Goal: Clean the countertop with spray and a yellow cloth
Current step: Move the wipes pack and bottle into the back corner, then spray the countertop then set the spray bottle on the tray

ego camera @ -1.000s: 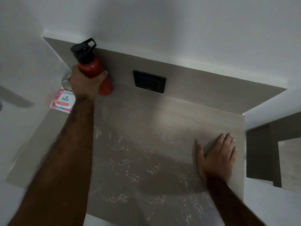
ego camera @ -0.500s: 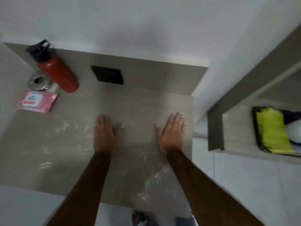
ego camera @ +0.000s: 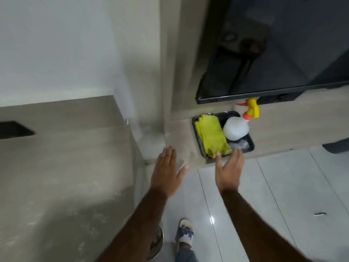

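Note:
A folded yellow cloth (ego camera: 212, 136) lies in a black tray (ego camera: 249, 140) on a low shelf at the right. Beside it in the same tray stands a white spray bottle (ego camera: 236, 129) with a yellow and orange trigger head. My right hand (ego camera: 228, 171) is open, fingers spread, with its fingertips at the tray's near edge by the cloth. My left hand (ego camera: 166, 173) is open too, held over the corner between the dusty grey countertop (ego camera: 66, 176) and the shelf. Neither hand holds anything.
A black screen (ego camera: 273, 53) hangs on the wall just above the tray. A black socket plate (ego camera: 15, 130) sits on the countertop's backsplash at the left. Below are glossy white floor tiles (ego camera: 283, 186), my sandalled foot (ego camera: 185, 233) and a metal bowl (ego camera: 156, 241).
The view has swung right, away from the red bottle and pink packet. Both hands left the countertop and moved right towards the tray; the right one now reaches its edge.

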Available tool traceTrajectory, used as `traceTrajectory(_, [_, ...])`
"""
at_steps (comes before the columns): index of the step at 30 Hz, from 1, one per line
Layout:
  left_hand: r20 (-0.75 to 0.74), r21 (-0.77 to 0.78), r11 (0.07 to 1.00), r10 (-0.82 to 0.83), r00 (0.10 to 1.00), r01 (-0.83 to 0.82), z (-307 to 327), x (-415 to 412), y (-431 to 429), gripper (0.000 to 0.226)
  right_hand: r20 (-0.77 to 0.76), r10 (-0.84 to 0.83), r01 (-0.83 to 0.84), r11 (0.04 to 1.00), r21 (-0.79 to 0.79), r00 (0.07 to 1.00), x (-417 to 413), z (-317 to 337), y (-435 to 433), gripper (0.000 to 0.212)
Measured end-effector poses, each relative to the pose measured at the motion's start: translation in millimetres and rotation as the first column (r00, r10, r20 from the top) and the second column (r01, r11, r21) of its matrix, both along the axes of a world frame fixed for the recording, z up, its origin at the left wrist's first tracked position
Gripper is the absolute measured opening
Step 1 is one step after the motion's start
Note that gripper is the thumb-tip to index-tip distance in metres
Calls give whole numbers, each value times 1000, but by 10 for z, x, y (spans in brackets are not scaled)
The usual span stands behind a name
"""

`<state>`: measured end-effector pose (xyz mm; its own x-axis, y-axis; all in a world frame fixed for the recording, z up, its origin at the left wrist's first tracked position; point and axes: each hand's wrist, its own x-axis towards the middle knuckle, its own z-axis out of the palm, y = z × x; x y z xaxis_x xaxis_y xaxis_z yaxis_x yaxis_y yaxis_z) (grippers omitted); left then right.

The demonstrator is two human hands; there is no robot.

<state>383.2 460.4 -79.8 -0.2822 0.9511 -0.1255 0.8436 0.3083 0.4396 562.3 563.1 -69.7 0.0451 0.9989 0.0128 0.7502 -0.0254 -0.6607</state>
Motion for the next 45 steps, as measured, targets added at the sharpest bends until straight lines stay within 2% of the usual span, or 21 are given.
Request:
traceTrajectory(2, [-44, -29, 998, -63, 997, 62, -33, 121, 363, 85, -48, -69, 70, 997, 20, 996, 142, 10, 342, 74])
traceTrajectory(4, [-85, -32, 994, -105, 991, 103, -89, 212, 673, 80, -135, -67, 65, 998, -21, 989, 115, 119, 691, 86])
traceTrajectory(6, [-109, -27, 994, -110, 988, 108, -59, 171, 907, 76, -232, 40, -43, 999, -7, 972, -13, 312, 944, 98])
traceTrajectory(9, [-144, -53, 993, -112, 983, 105, 39, 134, 1220, 75, -301, 239, -242, 970, 29, 923, -136, 545, 1329, 112])
traceTrajectory(11, [-162, -124, 987, -125, 979, 106, -27, 135, 1355, 78, -335, 289, -323, 945, -49, 897, -169, 550, 1538, 118])
traceTrajectory(13, [-169, -198, 975, -137, 976, 102, -175, 188, 1458, 82, -362, 326, -387, 915, -111, 874, -162, 435, 1773, 109])
traceTrajectory(16, [-236, -223, 970, -148, 960, 94, -327, 194, 1434, 83, -316, 402, -436, 899, -45, 860, -243, 323, 1860, 65])
traceTrajectory(17, [-240, -220, 971, -152, 959, 98, -341, 197, 1438, 83, -325, 411, -441, 898, -20, 852, -272, 318, 1851, 61])
traceTrajectory(23, [-258, -251, 963, -167, 952, 101, -350, 186, 1457, 83, -480, 367, -377, 923, 80, 797, -322, 257, 1523, 69])
traceTrajectory(25, [-246, -285, 950, -200, 948, 126, -305, 150, 1475, 83, -573, 311, -348, 936, 47, 758, -268, 280, 1301, 65])
traceTrajectory(28, [-208, -263, 953, -209, 956, 152, -205, 39, 1354, 78, -573, 278, -340, 940, -2, 771, -261, 350, 894, 60])
traceTrajectory(32, [-179, -106, 994, -57, 982, 39, -59, -235, 683, 71, -641, 260, -356, 934, -21, 722, -526, 508, 315, 49])
traceTrajectory(34, [-167, -31, 998, 53, 985, -59, 6, -435, 242, 70, -689, 224, -336, 941, -30, 689, -765, 579, 34, 30])
traceTrajectory(35, [-157, 4, 992, 122, 980, -123, 44, -553, -25, 70, -727, 211, -341, 939, -34, 654, -913, 633, -126, 21])
traceTrajectory(37, [-136, 88, 960, 275, 952, -264, 122, -841, -654, 67, -792, 238, -405, 914, -13, 562, -1258, 724, -476, 24])
traceTrajectory(40, [-108, 125, 870, 491, 865, -478, 243, -1241, -1684, 67, -808, 333, -574, 819, -8, 486, -1755, 879, -1048, 43])
traceTrajectory(43, [-155, 117, 741, 671, 725, -661, 388, -1650, -2794, 81, -794, 422, -745, 664, -57, 437, -2242, 1062, -1722, 44])
traceTrajectory(45, [-198, 137, 633, 771, 605, -762, 428, -1960, -3597, 84, -791, 451, -827, 548, -122, 415, -2592, 1163, -2189, 32])
